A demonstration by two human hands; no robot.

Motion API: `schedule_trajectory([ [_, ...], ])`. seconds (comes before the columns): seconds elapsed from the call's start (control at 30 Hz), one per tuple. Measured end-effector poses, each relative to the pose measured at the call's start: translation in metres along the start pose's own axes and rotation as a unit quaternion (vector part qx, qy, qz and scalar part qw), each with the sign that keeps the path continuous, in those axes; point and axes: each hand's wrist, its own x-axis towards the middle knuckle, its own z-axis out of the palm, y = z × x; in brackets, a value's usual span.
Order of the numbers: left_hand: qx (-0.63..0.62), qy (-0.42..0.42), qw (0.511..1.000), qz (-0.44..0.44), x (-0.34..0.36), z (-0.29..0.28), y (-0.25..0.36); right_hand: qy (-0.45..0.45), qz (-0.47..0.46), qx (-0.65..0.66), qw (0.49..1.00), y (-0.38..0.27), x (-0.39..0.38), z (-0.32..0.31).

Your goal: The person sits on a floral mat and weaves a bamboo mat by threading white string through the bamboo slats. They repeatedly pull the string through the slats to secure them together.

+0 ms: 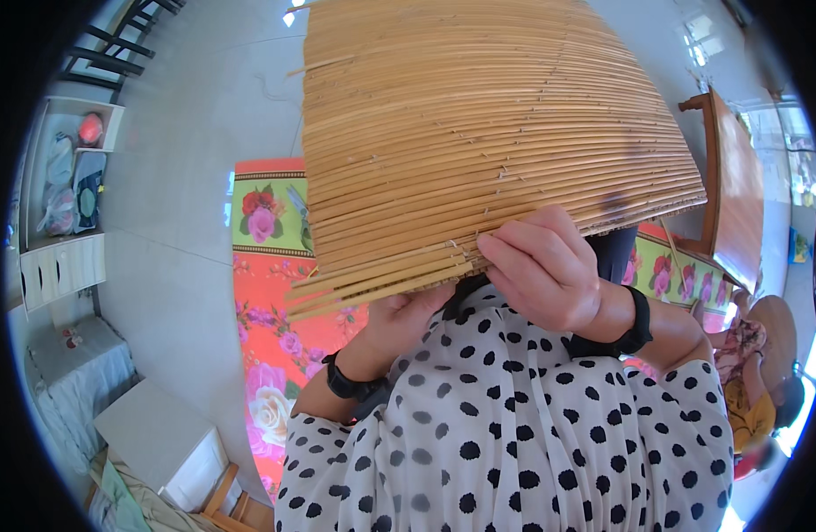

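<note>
A large mat of thin tan reed-like stalks (479, 115), tied across with rows of thread knots, spreads from in front of my body to the top of the picture. Several loose-ended stalks (372, 282) jut out to the left along its near edge. My right hand (550, 266) is closed at this edge, fingertips pressed together on the stalks beside a small light tie; any thread between them is too small to make out. My left hand (404, 317) holds the near edge from below, its thumb by the stalks and its other fingers mostly hidden.
A red and green floral cloth (266, 355) lies on the pale tiled floor below the mat. A wooden table (736, 195) stands at right, with another person (754, 381) nearby. At left are a white shelf (35, 239), a pale box (164, 426) and a black metal rack (115, 53).
</note>
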Motion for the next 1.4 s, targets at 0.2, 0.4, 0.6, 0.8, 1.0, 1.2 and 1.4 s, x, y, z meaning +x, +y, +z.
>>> schedule_trajectory([
  [0.2,-0.12,0.045,0.991,-0.025,-0.002,0.007,0.002,-0.029,0.005,0.002,1.0,-0.002,-0.003,0.013],
  [0.4,-0.076,0.073,0.993,0.046,0.002,0.007,-0.013,-0.028,0.003,-0.001,1.0,-0.001,-0.003,0.015],
  [0.6,-0.043,0.057,0.995,0.065,0.004,-0.001,-0.021,-0.004,0.013,-0.006,1.0,-0.002,-0.003,0.017],
  [0.8,0.036,0.049,0.994,0.094,0.005,-0.009,-0.03,-0.017,0.022,-0.009,1.0,-0.003,0.001,0.015],
  [1.0,0.061,0.048,0.991,0.112,0.007,-0.01,-0.033,-0.015,0.023,-0.004,1.0,-0.004,0.001,0.015],
  [1.2,0.083,0.068,0.987,0.121,0.008,-0.006,-0.033,-0.015,0.015,0.003,1.0,-0.003,0.001,0.015],
  [1.4,0.091,0.056,0.988,0.113,0.007,-0.009,-0.03,-0.008,0.015,0.005,1.0,-0.003,0.003,0.015],
])
